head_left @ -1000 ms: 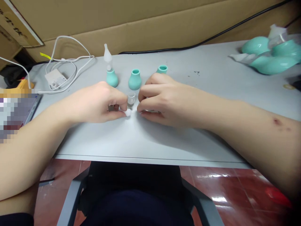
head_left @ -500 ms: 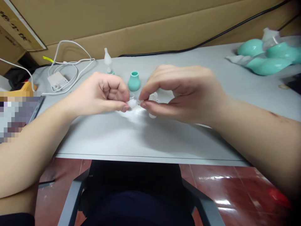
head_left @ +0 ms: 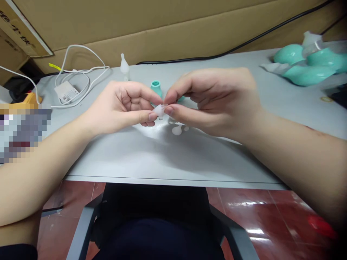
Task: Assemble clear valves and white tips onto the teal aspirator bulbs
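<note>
My left hand (head_left: 128,104) pinches a small white translucent nozzle tip (head_left: 159,110) between thumb and fingers. Opposite it, the thumb and forefinger of my right hand (head_left: 214,101) are closed on a small clear plastic piece (head_left: 164,106), mostly covered by the fingertips. The two parts meet above the table. Just behind the hands stands a teal rubber bulb (head_left: 155,88) with an open neck, its lower part hidden. A white nozzle tip (head_left: 177,130) lies on the table below my right hand. Farther back, another white pointed nozzle (head_left: 124,66) stands upright.
Several teal bulbs (head_left: 309,74) with nozzles, some in clear wrapping, lie at the right rear. A white cable with a white box (head_left: 66,92) sits at the left. A black cable (head_left: 195,59) runs along the cardboard wall (head_left: 162,32). The grey table's front edge (head_left: 176,182) faces a chair.
My hands have come together and risen slightly, bringing the white tip and the clear piece into contact. More of the tip lying on the table now shows.
</note>
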The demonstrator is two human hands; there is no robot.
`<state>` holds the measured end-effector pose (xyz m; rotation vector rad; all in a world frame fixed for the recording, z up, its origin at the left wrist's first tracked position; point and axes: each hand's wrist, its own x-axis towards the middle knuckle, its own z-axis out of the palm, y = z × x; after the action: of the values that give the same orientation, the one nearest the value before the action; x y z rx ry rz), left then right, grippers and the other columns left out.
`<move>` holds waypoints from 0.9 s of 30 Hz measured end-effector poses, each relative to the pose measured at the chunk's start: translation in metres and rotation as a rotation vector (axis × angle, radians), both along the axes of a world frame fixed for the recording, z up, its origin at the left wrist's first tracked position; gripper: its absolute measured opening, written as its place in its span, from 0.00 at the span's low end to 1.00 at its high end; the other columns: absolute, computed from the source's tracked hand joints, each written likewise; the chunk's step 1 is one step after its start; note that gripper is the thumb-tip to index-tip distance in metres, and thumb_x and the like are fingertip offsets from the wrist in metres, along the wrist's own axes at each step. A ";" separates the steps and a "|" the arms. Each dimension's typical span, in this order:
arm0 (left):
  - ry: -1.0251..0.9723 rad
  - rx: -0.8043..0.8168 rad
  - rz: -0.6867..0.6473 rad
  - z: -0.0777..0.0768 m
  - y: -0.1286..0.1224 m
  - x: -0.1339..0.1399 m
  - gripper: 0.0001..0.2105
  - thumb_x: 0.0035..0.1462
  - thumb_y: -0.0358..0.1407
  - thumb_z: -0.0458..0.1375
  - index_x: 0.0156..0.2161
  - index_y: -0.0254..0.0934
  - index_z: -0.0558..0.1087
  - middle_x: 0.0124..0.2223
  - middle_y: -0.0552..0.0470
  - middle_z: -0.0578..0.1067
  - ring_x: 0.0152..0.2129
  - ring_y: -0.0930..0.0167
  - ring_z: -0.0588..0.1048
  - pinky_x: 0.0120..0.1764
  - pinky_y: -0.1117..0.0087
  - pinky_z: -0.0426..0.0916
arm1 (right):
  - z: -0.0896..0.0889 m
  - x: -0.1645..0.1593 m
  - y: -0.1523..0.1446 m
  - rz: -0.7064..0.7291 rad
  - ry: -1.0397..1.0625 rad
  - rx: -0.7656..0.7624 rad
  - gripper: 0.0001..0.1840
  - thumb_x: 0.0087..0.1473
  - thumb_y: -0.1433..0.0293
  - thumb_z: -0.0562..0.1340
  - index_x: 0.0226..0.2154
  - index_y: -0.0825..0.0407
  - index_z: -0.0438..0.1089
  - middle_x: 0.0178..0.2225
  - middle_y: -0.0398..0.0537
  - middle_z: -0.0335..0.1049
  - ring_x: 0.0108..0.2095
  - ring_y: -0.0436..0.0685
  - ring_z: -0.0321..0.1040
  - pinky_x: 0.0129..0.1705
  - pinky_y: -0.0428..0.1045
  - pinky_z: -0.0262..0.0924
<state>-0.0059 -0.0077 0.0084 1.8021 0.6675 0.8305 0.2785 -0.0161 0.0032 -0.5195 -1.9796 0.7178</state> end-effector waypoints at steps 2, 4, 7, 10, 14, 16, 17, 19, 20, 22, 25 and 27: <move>-0.010 -0.011 0.003 0.000 0.000 0.002 0.18 0.67 0.50 0.90 0.52 0.46 0.93 0.39 0.52 0.94 0.35 0.64 0.95 0.38 0.70 0.91 | 0.003 0.000 -0.002 -0.012 0.013 -0.012 0.10 0.75 0.62 0.82 0.41 0.46 0.89 0.39 0.46 0.89 0.39 0.57 0.85 0.45 0.54 0.82; -0.025 -0.023 0.006 0.000 0.001 0.003 0.19 0.66 0.51 0.91 0.52 0.45 0.93 0.38 0.51 0.94 0.34 0.64 0.96 0.39 0.69 0.92 | 0.005 -0.001 -0.002 -0.018 0.036 -0.031 0.11 0.76 0.61 0.82 0.40 0.47 0.88 0.39 0.44 0.89 0.38 0.55 0.84 0.43 0.52 0.81; -0.051 -0.020 0.013 0.000 0.001 0.005 0.21 0.67 0.52 0.90 0.53 0.43 0.93 0.38 0.50 0.94 0.34 0.64 0.95 0.41 0.68 0.93 | 0.005 -0.001 -0.001 -0.052 0.040 -0.047 0.16 0.76 0.56 0.83 0.40 0.47 0.87 0.38 0.45 0.87 0.38 0.55 0.83 0.43 0.53 0.80; -0.056 -0.010 0.018 -0.001 0.001 0.006 0.21 0.69 0.52 0.89 0.54 0.41 0.93 0.37 0.50 0.93 0.33 0.64 0.95 0.41 0.68 0.93 | 0.005 -0.001 -0.001 -0.096 0.022 -0.086 0.18 0.74 0.53 0.85 0.39 0.46 0.87 0.37 0.47 0.84 0.39 0.59 0.82 0.47 0.56 0.84; -0.056 -0.023 0.013 0.000 0.000 0.007 0.21 0.69 0.54 0.88 0.53 0.41 0.93 0.38 0.49 0.93 0.33 0.64 0.95 0.41 0.67 0.93 | 0.005 -0.001 -0.003 -0.106 0.017 -0.133 0.16 0.74 0.54 0.85 0.40 0.45 0.88 0.37 0.48 0.82 0.40 0.60 0.83 0.48 0.57 0.86; -0.056 -0.034 0.017 0.000 0.000 0.007 0.22 0.68 0.54 0.89 0.53 0.42 0.93 0.38 0.49 0.94 0.33 0.64 0.95 0.41 0.67 0.93 | 0.006 -0.001 -0.003 -0.111 0.015 -0.125 0.15 0.74 0.56 0.85 0.40 0.45 0.89 0.37 0.47 0.83 0.40 0.59 0.83 0.48 0.57 0.86; -0.059 -0.038 0.019 0.000 -0.001 0.008 0.22 0.67 0.55 0.89 0.53 0.42 0.93 0.38 0.50 0.94 0.33 0.64 0.95 0.41 0.67 0.94 | 0.006 -0.001 -0.003 -0.110 0.017 -0.118 0.14 0.74 0.56 0.85 0.40 0.45 0.89 0.37 0.47 0.84 0.39 0.59 0.83 0.48 0.57 0.85; -0.072 -0.038 0.019 0.000 -0.002 0.008 0.22 0.66 0.54 0.90 0.52 0.43 0.93 0.39 0.50 0.93 0.35 0.63 0.96 0.41 0.67 0.94 | 0.005 -0.001 -0.002 -0.104 0.020 -0.112 0.15 0.75 0.56 0.85 0.40 0.45 0.88 0.37 0.47 0.85 0.39 0.58 0.83 0.46 0.56 0.85; -0.078 -0.037 0.019 0.001 -0.002 0.008 0.23 0.66 0.54 0.90 0.52 0.43 0.92 0.39 0.50 0.93 0.36 0.62 0.96 0.41 0.66 0.94 | 0.005 -0.001 -0.001 -0.101 0.018 -0.110 0.15 0.75 0.56 0.85 0.40 0.45 0.88 0.37 0.47 0.85 0.39 0.58 0.83 0.46 0.56 0.85; -0.078 -0.038 0.020 0.001 -0.003 0.009 0.23 0.66 0.55 0.90 0.52 0.43 0.92 0.38 0.50 0.93 0.37 0.61 0.96 0.42 0.66 0.95 | 0.004 0.000 0.000 -0.093 0.010 -0.097 0.16 0.75 0.54 0.85 0.40 0.46 0.88 0.37 0.45 0.86 0.39 0.57 0.84 0.44 0.54 0.84; -0.063 -0.043 0.024 0.000 -0.003 0.010 0.25 0.66 0.57 0.90 0.52 0.43 0.91 0.39 0.50 0.93 0.38 0.61 0.96 0.42 0.65 0.95 | 0.003 0.000 0.002 -0.066 0.000 -0.060 0.16 0.76 0.54 0.84 0.42 0.46 0.89 0.38 0.42 0.87 0.39 0.54 0.86 0.45 0.51 0.84; -0.063 -0.043 0.027 -0.001 -0.003 0.010 0.25 0.66 0.57 0.89 0.53 0.42 0.91 0.39 0.49 0.93 0.38 0.61 0.96 0.42 0.65 0.95 | 0.003 0.000 0.001 -0.055 0.006 -0.071 0.17 0.77 0.53 0.83 0.43 0.48 0.90 0.38 0.42 0.87 0.40 0.53 0.86 0.46 0.51 0.85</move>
<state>0.0038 -0.0111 0.0075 1.7245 0.6657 0.8810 0.2789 -0.0149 0.0063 -0.6106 -1.9323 0.7567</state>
